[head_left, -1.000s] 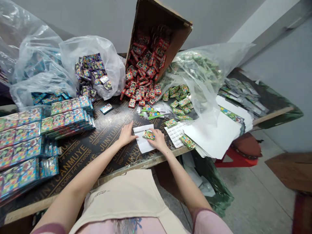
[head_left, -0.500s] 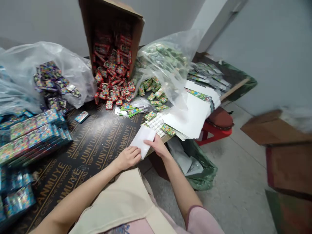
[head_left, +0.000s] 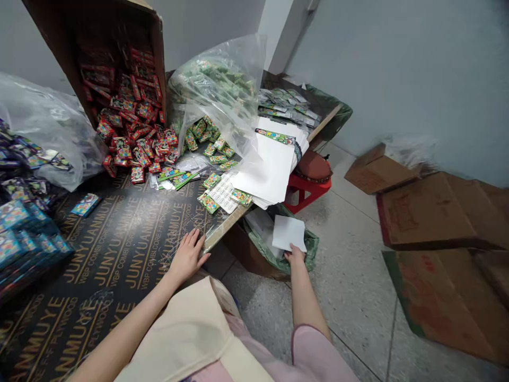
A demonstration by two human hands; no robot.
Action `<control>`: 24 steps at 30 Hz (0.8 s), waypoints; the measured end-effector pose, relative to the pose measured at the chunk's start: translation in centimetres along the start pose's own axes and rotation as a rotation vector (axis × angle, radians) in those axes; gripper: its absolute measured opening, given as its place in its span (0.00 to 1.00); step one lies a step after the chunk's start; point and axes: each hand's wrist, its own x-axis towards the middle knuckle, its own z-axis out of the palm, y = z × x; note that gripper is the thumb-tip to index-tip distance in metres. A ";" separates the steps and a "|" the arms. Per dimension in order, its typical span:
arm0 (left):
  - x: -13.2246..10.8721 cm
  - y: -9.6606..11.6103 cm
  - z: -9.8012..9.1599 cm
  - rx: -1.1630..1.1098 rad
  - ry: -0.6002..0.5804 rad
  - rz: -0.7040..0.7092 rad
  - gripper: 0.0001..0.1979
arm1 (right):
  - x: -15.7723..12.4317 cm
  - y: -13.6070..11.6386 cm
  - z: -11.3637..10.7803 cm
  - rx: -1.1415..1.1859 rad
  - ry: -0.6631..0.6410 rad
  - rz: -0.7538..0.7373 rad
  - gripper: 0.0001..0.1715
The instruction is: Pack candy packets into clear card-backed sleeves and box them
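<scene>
My right hand [head_left: 295, 254] pinches the lower edge of a white sheet of paper [head_left: 289, 233] over a carton lined with a green bag [head_left: 312, 252], below the table's side edge. Flat on the dark plywood table [head_left: 159, 233], near that edge, rests my left hand [head_left: 189, 255], fingers stretched out and holding nothing. Beyond it are a white sheet printed with small labels [head_left: 224, 194] and several small green packets [head_left: 208, 202]. A stack of large white sheets [head_left: 264, 167] overhangs the table edge, with a colourful printed strip [head_left: 275, 136] on top.
A tipped cardboard box [head_left: 159, 69] spills red packets [head_left: 139, 154]. Beside it stands a clear bag of green packets [head_left: 218, 79]. Blue packets [head_left: 24, 244] are stacked at left. A red stool [head_left: 308, 183] stands past the table; cardboard boxes [head_left: 425, 212] lie on the floor at right.
My right hand has carried the white paper off the table, right and down, over the lined carton. My left hand has let go of it and now lies flat. The view has turned right.
</scene>
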 end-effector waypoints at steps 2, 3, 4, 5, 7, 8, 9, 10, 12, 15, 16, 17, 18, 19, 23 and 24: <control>0.0 0.1 -0.1 0.014 -0.005 0.001 0.25 | -0.6 0.0 0.9 -0.095 0.090 0.058 0.44; 0.0 0.2 -0.2 0.019 -0.006 -0.001 0.25 | -0.7 -0.5 1.3 -0.138 0.136 0.063 0.50; 0.0 0.2 -0.3 0.021 -0.007 -0.003 0.25 | -0.7 -1.3 1.9 -0.180 0.184 0.021 0.53; 0.0 0.3 -0.3 0.022 -0.008 -0.005 0.25 | -0.7 -2.4 2.4 -0.220 0.227 -0.079 0.54; 0.0 0.3 -0.4 0.018 -0.009 -0.012 0.24 | -1.0 -5.3 3.9 -0.289 0.262 -0.432 0.47; 0.0 0.3 -0.4 0.014 -0.010 -0.014 0.24 | -1.4 -6.9 4.8 -0.320 0.241 -0.640 0.41; 0.0 0.3 -0.4 0.008 -0.010 -0.016 0.24 | -2.1 -8.6 5.9 -0.352 0.185 -0.829 0.34; 0.0 0.3 -0.4 0.001 -0.010 -0.017 0.24 | -3.1 -10.2 7.2 -0.394 0.096 -0.976 0.27; -0.1 0.2 -0.4 -0.010 -0.013 -0.018 0.24 | -5.5 -12.8 9.8 -0.534 -0.138 -1.208 0.17; -0.2 0.3 -0.5 -0.015 -0.020 -0.026 0.25 | -9.0 -14.9 13.3 -0.817 -0.388 -1.368 0.16; -0.3 0.3 -0.6 -0.017 -0.023 -0.029 0.25 | -9.8 -15.2 14.2 -0.901 -0.411 -1.361 0.18; -0.3 0.4 -0.6 -0.019 -0.026 -0.034 0.25 | -10.3 -15.3 14.8 -0.969 -0.413 -1.340 0.19; -0.4 0.4 -0.7 -0.022 -0.028 -0.040 0.25 | -10.7 -15.3 15.3 -1.020 -0.412 -1.322 0.20; -0.4 0.4 -0.8 -0.027 -0.032 -0.044 0.25 | -10.9 -15.2 15.6 -1.056 -0.409 -1.318 0.19; -0.4 0.3 -0.8 -0.049 -0.034 -0.049 0.27 | -11.0 -14.6 16.2 -1.106 -0.357 -1.388 0.15; -0.3 0.2 -0.8 -0.053 -0.032 -0.046 0.27 | -11.1 -14.5 16.4 -1.105 -0.342 -1.405 0.14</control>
